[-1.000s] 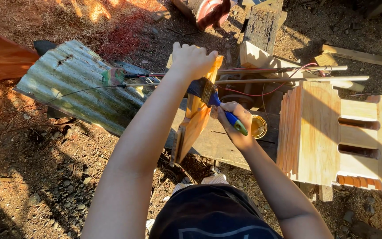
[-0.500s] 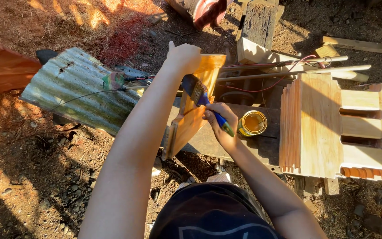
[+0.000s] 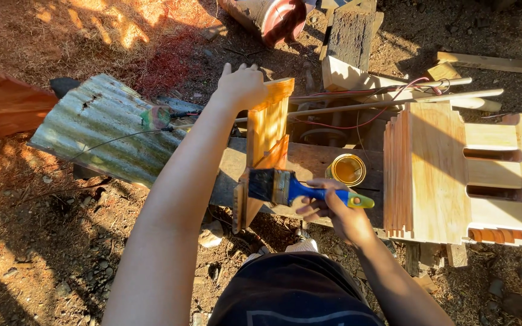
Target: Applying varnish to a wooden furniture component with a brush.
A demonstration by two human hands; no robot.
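Bare dirt ground [image 3: 61,253] carries a weathered plank [image 3: 309,166] — open yellow tin [image 3: 346,169] and stacked boards [image 3: 430,172] rest on it.

The brush [image 3: 285,188] has a blue handle tipped yellow-green, with dark bristles. The board [image 3: 265,142] glows orange. The corrugated sheet [image 3: 104,130] is grey-green

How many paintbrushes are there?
1. The brush is in the right hand, its bristles against the lower end of the board that the left hand holds upright. Others may be hidden.
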